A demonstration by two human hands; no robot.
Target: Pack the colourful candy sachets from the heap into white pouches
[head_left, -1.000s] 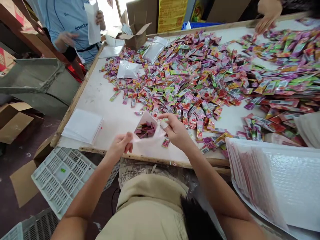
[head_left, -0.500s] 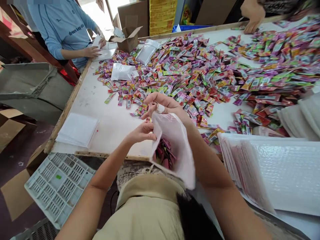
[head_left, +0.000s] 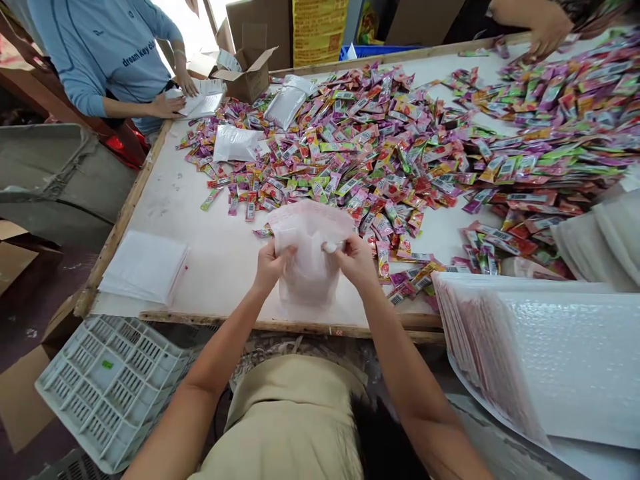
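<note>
My left hand and my right hand both grip a pale pink filled bag that lies flat on the white table near its front edge. The left hand pinches the bag's left side, the right hand its right side, with a bandaged finger on top. The bag's flap points away from me. Just beyond and right of the bag spreads a large heap of colourful sachets.
A stack of white bags lies at the table's left. Pink-lined bubble mailers are stacked at the right. A white plastic crate sits below left. A person in a blue top works at the far left; another person's hand reaches in far right.
The bag hung upright and open between my hands over my lap; now it lies flat on the table with both hands pressing its sides. The person in blue has put both hands on the table.
</note>
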